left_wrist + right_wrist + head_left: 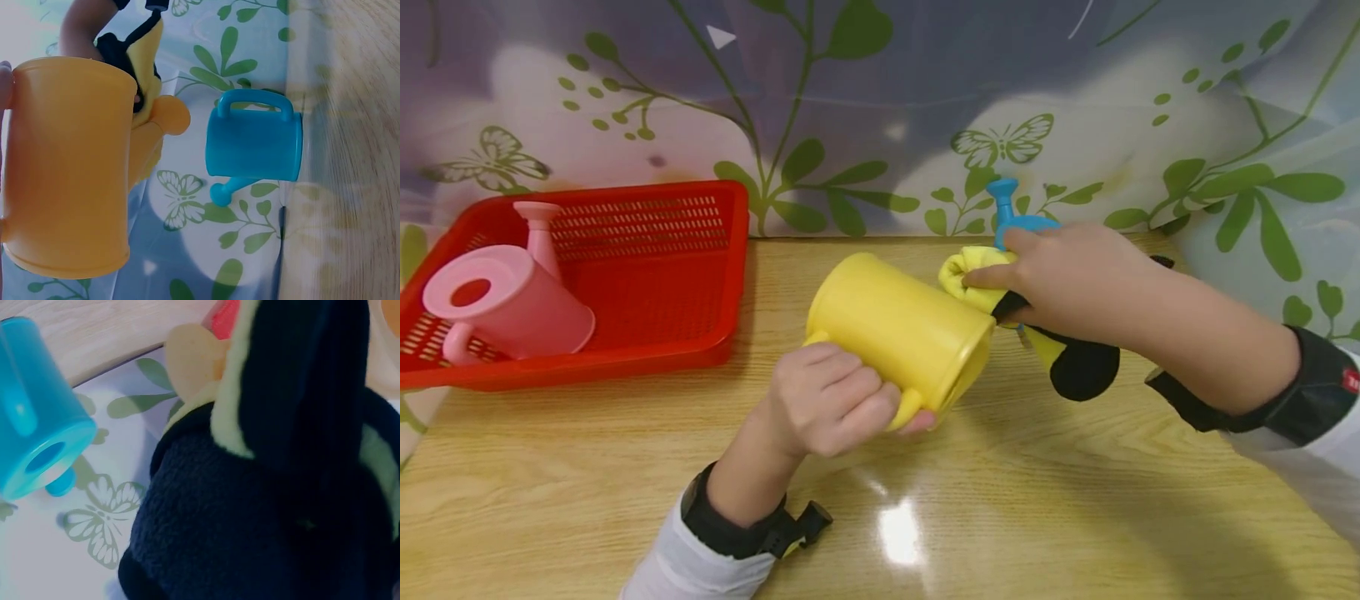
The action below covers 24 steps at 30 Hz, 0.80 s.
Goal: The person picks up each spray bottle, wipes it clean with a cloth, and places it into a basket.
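Hands [837, 398] [1067, 271] grasp a yellow watering can [898, 325] and soft fabric [1081, 368] over woodgrain tabletop [1015, 508] before leafy curtain [865, 108].

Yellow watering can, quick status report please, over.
Left hand gripping yellow watering can by its handle. Right hand holding yellow-and-black cloth item near the spout. Head view: blue watering can partly hidden by right hand.

Smooth yellow watering can [898, 321], tipped on side, gripped at handle by left hand [835, 400]; round spout head [172, 115] near soft yellow-and-black plush item [1078, 367], partly hidden, held in right hand [1067, 271].
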Motion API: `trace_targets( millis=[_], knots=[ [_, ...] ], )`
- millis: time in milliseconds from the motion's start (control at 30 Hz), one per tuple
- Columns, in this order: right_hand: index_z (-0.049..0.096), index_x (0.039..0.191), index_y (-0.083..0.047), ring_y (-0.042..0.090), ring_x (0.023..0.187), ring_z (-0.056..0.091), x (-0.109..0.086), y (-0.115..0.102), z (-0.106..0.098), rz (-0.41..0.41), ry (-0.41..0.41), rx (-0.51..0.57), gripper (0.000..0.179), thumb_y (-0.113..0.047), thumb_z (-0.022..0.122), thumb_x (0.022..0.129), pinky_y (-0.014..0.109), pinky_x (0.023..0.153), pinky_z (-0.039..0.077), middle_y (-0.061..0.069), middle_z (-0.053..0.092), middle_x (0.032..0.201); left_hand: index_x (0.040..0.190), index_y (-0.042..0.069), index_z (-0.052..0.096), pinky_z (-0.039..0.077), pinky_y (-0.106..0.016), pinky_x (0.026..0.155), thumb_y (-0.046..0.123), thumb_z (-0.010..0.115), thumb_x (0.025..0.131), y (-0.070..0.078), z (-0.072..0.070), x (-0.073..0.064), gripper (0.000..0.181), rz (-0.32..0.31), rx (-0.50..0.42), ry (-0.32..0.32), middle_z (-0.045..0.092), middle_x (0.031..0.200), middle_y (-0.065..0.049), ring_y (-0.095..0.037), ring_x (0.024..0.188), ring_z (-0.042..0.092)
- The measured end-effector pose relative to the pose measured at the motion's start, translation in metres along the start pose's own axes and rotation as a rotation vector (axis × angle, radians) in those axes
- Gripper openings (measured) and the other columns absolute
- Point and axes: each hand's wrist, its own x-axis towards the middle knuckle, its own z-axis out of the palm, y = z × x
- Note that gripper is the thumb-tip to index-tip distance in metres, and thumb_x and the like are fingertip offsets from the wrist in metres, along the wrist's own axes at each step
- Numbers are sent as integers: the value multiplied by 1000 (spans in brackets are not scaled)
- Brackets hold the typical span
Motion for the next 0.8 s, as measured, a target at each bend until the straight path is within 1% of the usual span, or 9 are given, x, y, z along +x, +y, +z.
trace_targets(
  millis=[167,233,333,467,533,600,667,733,800],
  knots=[
    [61,127,-35,20,57,44,-6,-1,7,55,-26,-47,60,-42,82,70,36,45,43,10,54,89,63,14,50,33,-16,42,33,70,86,1,1,0,35,5,-5,-16,41,52,7,-4,43,36],
    [62,126,-34,21,51,42,-9,0,9,64,-17,-51,60,-41,83,70,37,45,43,10,54,86,63,15,50,32,-16,42,33,70,86,2,1,0,36,6,-6,-22,40,52,7,-4,43,36],
    [61,126,-34,21,49,39,-11,0,10,88,-17,-42,59,-40,81,72,38,46,43,10,51,83,63,15,50,31,-16,41,34,70,86,2,1,-1,36,2,-2,-26,40,52,7,-4,43,35],
    [62,125,-33,22,48,38,-13,2,11,123,7,-35,53,-40,79,75,38,45,42,10,50,81,63,14,50,30,-16,40,33,70,86,0,0,-2,36,1,-2,-17,39,51,7,-4,42,34],
    [62,126,-32,21,47,37,-15,5,12,135,15,-45,52,-40,77,76,37,43,40,9,50,79,63,14,49,28,-16,40,32,70,85,-2,0,-3,36,0,-2,-12,38,51,7,-5,41,34],
    [60,129,-32,21,47,37,-17,9,12,160,3,-38,53,-40,76,79,36,42,39,9,49,79,62,14,49,27,-17,39,31,70,85,-3,0,-3,36,-3,7,-10,37,51,7,-5,41,33],
    [56,134,-31,21,49,39,-19,14,11,195,-17,-7,55,-40,74,83,36,43,38,12,50,83,62,14,48,26,-17,39,31,70,85,-4,-1,-4,37,-11,17,-8,36,50,7,-5,40,33],
    [52,139,-31,22,52,43,-22,17,11,244,-29,34,58,-39,72,85,37,43,38,17,53,92,61,13,47,24,-16,39,30,70,86,-5,-1,-4,38,-27,34,-12,36,50,6,-6,40,32],
    [47,142,-32,23,55,46,-26,21,12,299,-36,94,61,-39,71,87,38,44,39,19,54,101,62,13,46,23,-17,39,31,69,86,-5,-3,-4,38,-50,56,-20,36,50,6,-6,40,32]
  ],
)
